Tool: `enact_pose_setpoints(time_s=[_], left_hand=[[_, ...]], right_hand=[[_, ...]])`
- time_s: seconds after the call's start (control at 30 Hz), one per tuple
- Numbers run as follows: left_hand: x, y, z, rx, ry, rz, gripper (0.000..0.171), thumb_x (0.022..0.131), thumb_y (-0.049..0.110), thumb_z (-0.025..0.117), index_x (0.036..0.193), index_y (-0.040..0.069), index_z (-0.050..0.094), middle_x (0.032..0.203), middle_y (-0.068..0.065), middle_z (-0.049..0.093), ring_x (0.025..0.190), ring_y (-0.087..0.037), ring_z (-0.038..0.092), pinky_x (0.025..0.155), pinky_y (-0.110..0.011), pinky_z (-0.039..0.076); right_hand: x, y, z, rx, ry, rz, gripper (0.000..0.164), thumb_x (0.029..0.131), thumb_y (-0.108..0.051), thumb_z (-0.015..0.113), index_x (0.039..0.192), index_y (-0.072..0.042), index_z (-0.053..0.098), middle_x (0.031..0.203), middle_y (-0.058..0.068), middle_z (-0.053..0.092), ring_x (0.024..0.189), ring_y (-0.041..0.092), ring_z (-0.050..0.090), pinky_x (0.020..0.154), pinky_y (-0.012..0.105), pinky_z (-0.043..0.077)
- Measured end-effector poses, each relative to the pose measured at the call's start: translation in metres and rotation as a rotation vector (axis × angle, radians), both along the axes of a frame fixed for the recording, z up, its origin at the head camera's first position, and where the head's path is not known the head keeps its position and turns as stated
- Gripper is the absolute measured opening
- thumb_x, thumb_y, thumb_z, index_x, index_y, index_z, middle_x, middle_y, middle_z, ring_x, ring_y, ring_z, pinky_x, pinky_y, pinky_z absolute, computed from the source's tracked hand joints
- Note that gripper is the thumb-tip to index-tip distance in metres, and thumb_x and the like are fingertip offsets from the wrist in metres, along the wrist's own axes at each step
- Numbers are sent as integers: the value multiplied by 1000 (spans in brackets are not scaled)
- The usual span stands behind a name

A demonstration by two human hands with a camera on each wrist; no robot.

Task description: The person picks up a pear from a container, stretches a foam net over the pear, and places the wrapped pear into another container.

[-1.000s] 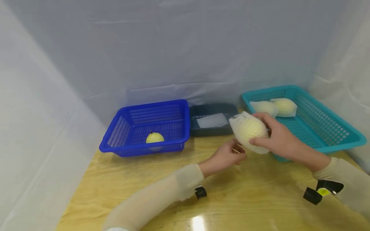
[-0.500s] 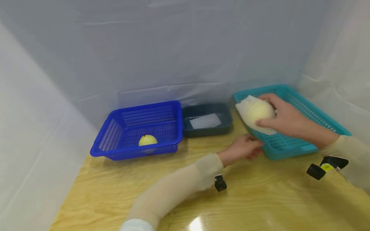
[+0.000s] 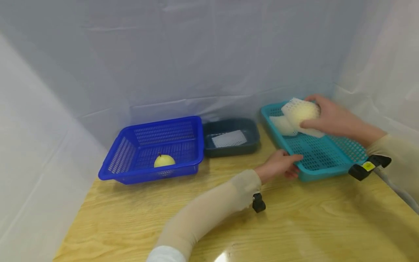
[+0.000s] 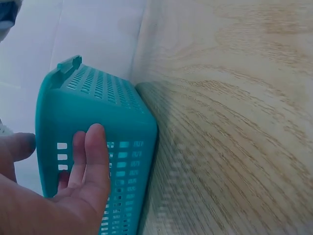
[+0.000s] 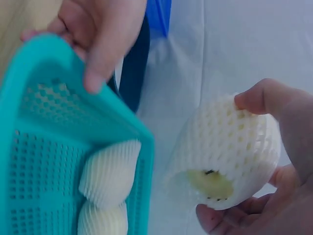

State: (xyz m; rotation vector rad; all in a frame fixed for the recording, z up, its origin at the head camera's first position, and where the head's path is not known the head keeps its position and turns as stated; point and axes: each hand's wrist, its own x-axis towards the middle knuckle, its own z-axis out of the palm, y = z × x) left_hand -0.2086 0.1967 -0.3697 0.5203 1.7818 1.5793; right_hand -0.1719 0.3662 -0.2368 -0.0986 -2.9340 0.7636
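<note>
Right hand grips netted pear — left hand, basket.

right hand: now farther right, its netted fruit over the teal basket | left hand: away from fruit, now gripping basket rim

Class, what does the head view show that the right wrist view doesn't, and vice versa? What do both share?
Head only: the yellow pear in the blue basket; the loose net in the dark tray.

Right wrist only: a bare patch of the held fruit, with a dark mark, at the open end of its netting.

Both: the left hand on the teal basket, the right hand holding that fruit, and at least part of the blue basket and dark tray.
</note>
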Motion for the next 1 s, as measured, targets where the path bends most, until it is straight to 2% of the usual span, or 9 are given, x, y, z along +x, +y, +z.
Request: enact_pose_setpoints(time_s=[0.13,0.27,0.43,0.6,0.77,0.9,1.0], left_hand=[[-1,5,-2,32,-29,3,19,98,22,67,92,4,64,95,-31,70,82,-43,72,81,-52,59],[-3,6,-3,84,-54,-24,15,99,16,64,101,1,66,84,-25,70,91,-50,70,81,-52,59],[-5,4,0,123,-89,-66,19,101,11,58,110,-4,63,77,-20,69,93,-51,69,86,-55,57],[-7,3,1,114,-121,-63,20,101,12,59,94,-7,61,79,-25,68,94,-50,69,91,-56,54],[-5,4,-2,125,-134,-51,21,101,12,58,97,-8,62,87,-34,68,96,-52,68,92,-57,54],[-1,6,-4,112,-143,-44,22,101,13,59,90,-6,61,89,-35,67,95,-51,69,92,-57,53],[-1,8,-5,114,-146,-38,21,101,13,60,87,-3,60,82,-28,66,94,-50,69,92,-57,53]], right_hand=[[-11,17,4,61,-52,-15,88,91,-37,71,152,5,23,127,36,50,95,41,59,62,42,50],[-22,34,3,108,-110,-24,85,92,-39,68,149,8,25,124,36,51,92,39,59,67,47,49],[-40,55,-8,152,-187,-31,82,92,-39,67,143,13,28,128,38,47,103,47,56,79,57,48],[-60,76,-24,251,-235,-41,80,89,-36,69,136,19,36,132,43,45,112,55,52,87,64,47],[-69,95,-42,331,-279,-37,75,84,-30,70,129,23,43,127,44,49,107,54,56,87,61,49],[-70,107,-52,318,-326,-14,75,83,-26,70,132,22,41,126,43,48,100,48,57,82,57,50],[-70,113,-56,266,-379,10,78,82,-24,71,138,17,35,132,43,41,103,47,54,80,55,50]])
